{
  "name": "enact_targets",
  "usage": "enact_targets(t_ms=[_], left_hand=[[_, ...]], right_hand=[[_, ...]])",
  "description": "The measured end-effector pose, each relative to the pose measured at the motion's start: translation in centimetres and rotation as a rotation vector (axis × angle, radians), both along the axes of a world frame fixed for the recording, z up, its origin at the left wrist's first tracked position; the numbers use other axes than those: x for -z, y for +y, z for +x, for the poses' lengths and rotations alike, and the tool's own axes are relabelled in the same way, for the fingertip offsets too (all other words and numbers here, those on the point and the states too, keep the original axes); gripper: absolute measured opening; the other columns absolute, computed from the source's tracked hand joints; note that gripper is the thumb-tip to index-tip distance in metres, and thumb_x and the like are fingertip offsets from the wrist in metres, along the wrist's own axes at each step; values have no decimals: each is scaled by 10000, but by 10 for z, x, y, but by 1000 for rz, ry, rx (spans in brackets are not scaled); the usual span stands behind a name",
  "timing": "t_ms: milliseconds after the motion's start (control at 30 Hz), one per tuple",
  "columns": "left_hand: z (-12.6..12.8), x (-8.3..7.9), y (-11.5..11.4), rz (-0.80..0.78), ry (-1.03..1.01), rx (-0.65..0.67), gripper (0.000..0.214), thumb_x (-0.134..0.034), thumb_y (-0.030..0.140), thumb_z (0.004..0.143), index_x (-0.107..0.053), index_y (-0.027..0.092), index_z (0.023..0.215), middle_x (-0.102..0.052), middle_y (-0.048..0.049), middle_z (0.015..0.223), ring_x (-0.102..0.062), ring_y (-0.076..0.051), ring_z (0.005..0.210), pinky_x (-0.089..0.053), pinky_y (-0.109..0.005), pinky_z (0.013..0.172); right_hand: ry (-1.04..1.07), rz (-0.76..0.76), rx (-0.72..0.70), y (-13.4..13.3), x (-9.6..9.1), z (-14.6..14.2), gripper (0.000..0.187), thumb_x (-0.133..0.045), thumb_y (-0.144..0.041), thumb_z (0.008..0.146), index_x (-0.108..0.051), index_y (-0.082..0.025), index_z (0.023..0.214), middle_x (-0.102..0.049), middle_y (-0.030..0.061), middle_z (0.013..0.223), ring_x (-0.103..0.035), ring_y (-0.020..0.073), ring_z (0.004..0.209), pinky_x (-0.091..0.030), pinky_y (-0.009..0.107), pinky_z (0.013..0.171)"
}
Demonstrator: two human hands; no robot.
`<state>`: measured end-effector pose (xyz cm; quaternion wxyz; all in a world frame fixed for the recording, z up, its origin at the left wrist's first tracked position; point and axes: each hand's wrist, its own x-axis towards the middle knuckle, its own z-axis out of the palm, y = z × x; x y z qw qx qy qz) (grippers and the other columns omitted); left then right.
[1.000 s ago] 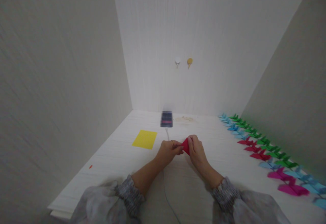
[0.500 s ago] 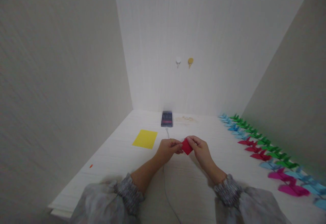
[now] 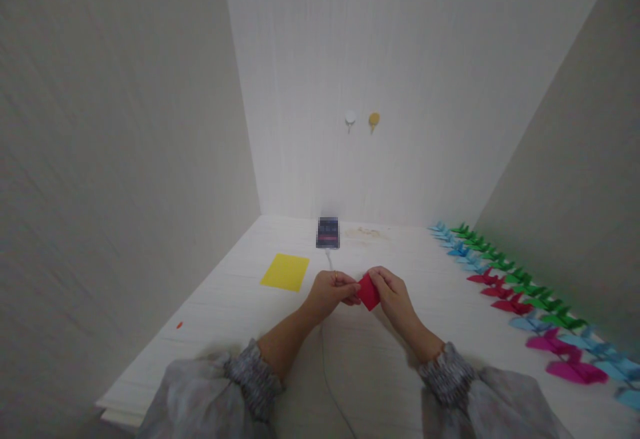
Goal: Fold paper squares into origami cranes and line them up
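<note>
A small folded red paper (image 3: 369,292) is pinched between both my hands just above the white table (image 3: 235,312). My left hand (image 3: 330,292) grips its left edge with closed fingers. My right hand (image 3: 393,292) holds its right side, thumb on top. A flat yellow paper sheet (image 3: 285,272) lies on the table to the left of my hands.
A phone (image 3: 328,232) stands at the back with a white cable (image 3: 326,359) running toward me. Rows of folded paper figures, green (image 3: 505,262), blue (image 3: 457,249), red (image 3: 500,292) and magenta (image 3: 560,356), line the right side. Walls close in left, back and right.
The red paper has been turned between my fingers from a narrow upright shape to a flatter, squarer face. Both hands stayed in place.
</note>
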<state>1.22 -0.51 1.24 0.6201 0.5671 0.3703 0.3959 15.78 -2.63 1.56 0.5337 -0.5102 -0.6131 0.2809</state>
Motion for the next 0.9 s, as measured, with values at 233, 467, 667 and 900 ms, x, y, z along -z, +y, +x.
enact_targets(t_ms=[233,467,667,900], left_hand=[[-2,3,4,-32,-49,-127,240,-651,296,597,-606,90,710,-640,-56,568,-599,-126,531,-463,-226,522],[-1,1,4,-19,-35,-97,189,-648,255,575,-578,96,650,-603,-23,518,-546,-98,442,-432,-220,484],[-1,6,7,48,-101,-100,194,-636,259,589,-579,110,700,-613,-19,609,-537,-86,527,-413,-212,552],[-2,9,8,99,-9,-134,171,-608,270,608,-580,109,660,-593,-15,579,-501,-84,505,-371,-204,514]], right_hand=[[81,14,-45,11,7,10,273,-472,-381,755,-605,-145,722,-596,33,665,-522,154,647,-409,259,618],[23,-23,-35,15,15,12,255,-469,-363,750,-591,-151,678,-583,15,611,-512,136,581,-399,243,566],[-109,-41,-86,9,10,3,246,-446,-334,749,-588,-159,653,-578,17,607,-506,137,581,-393,241,553],[-186,-68,-160,5,6,-3,220,-439,-303,735,-573,-158,637,-559,6,570,-491,127,549,-377,229,530]])
